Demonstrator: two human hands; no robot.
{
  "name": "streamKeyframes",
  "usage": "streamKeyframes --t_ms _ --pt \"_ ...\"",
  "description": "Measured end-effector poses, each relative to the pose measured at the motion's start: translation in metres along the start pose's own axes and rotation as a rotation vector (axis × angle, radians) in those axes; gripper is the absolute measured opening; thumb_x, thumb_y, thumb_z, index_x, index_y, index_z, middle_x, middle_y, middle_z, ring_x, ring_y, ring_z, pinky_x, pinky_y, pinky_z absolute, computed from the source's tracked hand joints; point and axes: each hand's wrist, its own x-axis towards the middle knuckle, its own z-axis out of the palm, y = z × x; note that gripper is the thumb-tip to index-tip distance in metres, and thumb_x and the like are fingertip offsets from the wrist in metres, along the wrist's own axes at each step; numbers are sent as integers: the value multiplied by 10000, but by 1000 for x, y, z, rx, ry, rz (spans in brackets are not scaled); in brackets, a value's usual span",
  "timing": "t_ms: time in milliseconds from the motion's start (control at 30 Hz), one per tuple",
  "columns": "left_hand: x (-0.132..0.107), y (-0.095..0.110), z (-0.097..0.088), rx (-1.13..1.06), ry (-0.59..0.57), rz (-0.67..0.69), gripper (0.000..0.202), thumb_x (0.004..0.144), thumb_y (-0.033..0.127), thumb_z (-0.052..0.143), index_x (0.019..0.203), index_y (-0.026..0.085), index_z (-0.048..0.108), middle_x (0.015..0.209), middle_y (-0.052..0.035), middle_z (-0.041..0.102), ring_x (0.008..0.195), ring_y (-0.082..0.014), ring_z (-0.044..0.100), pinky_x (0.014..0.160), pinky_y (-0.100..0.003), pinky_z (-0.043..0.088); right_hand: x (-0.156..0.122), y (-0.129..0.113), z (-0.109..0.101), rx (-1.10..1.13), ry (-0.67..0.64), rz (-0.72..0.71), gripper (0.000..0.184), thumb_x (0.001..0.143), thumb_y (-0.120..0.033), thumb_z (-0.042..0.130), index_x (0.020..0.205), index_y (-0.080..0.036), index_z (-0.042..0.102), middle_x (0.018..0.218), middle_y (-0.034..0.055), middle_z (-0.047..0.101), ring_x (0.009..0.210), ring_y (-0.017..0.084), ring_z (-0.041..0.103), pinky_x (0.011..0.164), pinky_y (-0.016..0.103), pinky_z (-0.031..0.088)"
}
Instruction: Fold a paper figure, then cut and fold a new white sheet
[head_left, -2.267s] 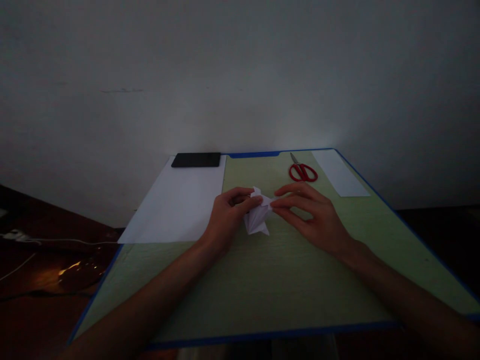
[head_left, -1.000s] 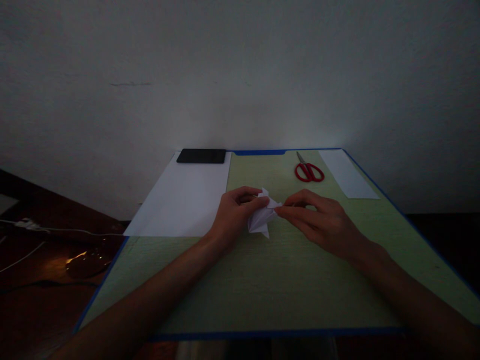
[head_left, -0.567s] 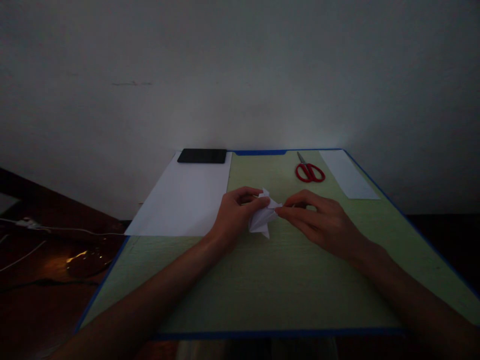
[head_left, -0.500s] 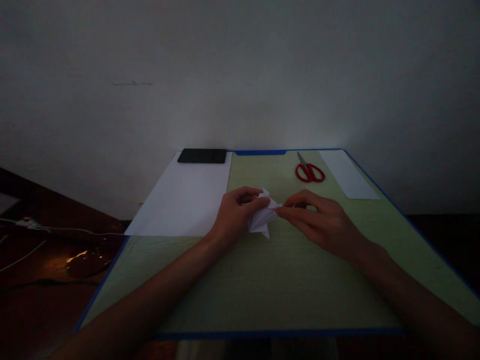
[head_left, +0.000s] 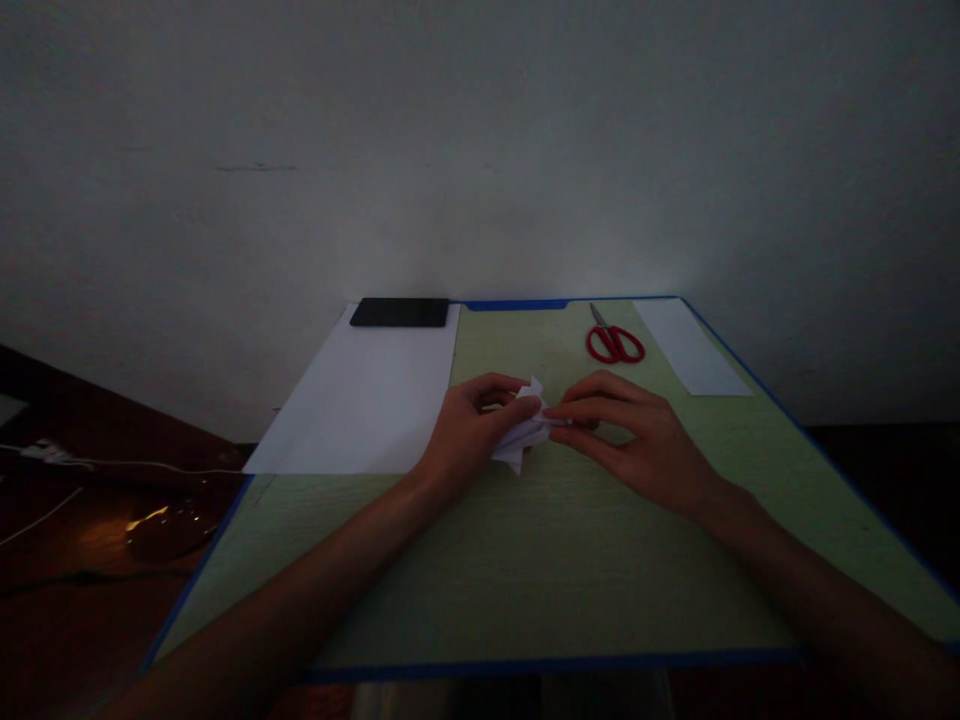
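A small piece of folded white paper (head_left: 519, 437) with pointed corners is held above the middle of the table. My left hand (head_left: 480, 420) grips it from the left, thumb on top and fingers curled behind. From the right, my right hand (head_left: 626, 430) pinches the paper's right end between thumb and fingertips. The fingers of both hands cover part of the folds, so the full shape cannot be made out.
Red-handled scissors (head_left: 615, 344) lie beyond my right hand. A dark flat device (head_left: 400, 312) rests on a large white sheet (head_left: 360, 400) at the left. A paper strip (head_left: 694, 350) lies by the right edge of the light green table (head_left: 555, 580). A pale wall stands behind.
The folded paper has turned and looks narrower, its lower point shifted left. My right hand's fingers have moved slightly left and closer to my left thumb. The view has shifted a little.
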Motion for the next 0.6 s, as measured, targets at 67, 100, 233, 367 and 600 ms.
streamKeyframes --t_ms 67,100,233,367,600 --pt "0 2 0 15 -12 29 299 708 348 844 928 167 756 814 -44 728 677 -144 646 595 -242 461 1 0 1 117 -5 132 272 880 -321 741 1144 -261 718 1020 47 652 751 136 652 677 300 593" --pt "-1 3 -1 10 -20 37 300 715 353 841 938 170 758 831 -46 731 692 -146 652 603 -242 468 2 0 1 174 -13 193 318 866 -327 754 1172 -259 702 1037 50 656 737 132 656 666 297 597" --pt "-1 4 0 -44 -48 41 303 730 357 836 956 171 755 865 -53 735 722 -151 671 631 -248 498 3 2 1 377 -61 334 430 848 -333 762 1252 -259 632 1076 62 704 787 155 694 703 321 616" --pt "-2 5 1 -115 -64 -13 334 727 347 836 984 158 737 814 -49 729 640 -148 661 585 -258 499 2 4 2 511 -109 372 471 863 -329 744 1300 -243 591 914 27 712 687 133 667 608 272 582" --pt "-7 11 1 -135 -86 -36 480 730 284 816 1189 211 692 655 19 655 541 -135 618 512 -236 451 3 1 4 582 -128 402 463 873 -293 726 1307 -252 568 887 2 667 623 100 602 507 215 516"
